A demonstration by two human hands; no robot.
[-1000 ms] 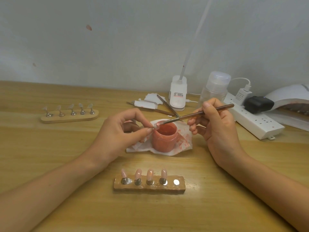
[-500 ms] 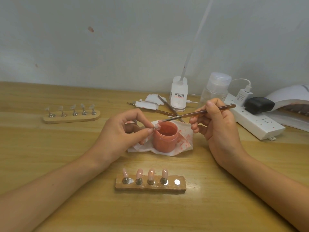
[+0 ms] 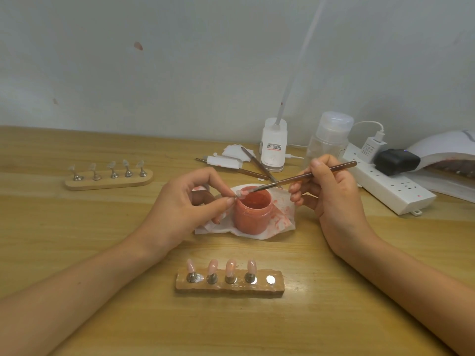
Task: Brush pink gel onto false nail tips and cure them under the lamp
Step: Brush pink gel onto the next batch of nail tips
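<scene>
Brush (image 3: pixel 303 177) is brought back onto the nail tip (image 3: pixel 240 193), pinched in the left hand (image 3: pixel 180 209) over the gel jar (image 3: pixel 253 214); handle's pinched by the right hand (image 3: pixel 331 199); coating's underway, curing not yet.

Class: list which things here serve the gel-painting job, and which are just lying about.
Job in hand:
left hand pinching nail tip
right hand holding brush
pink gel jar
near stand with painted tips
curing lamp

Lying about:
clear bottle
spare tools
folded wipes
</scene>
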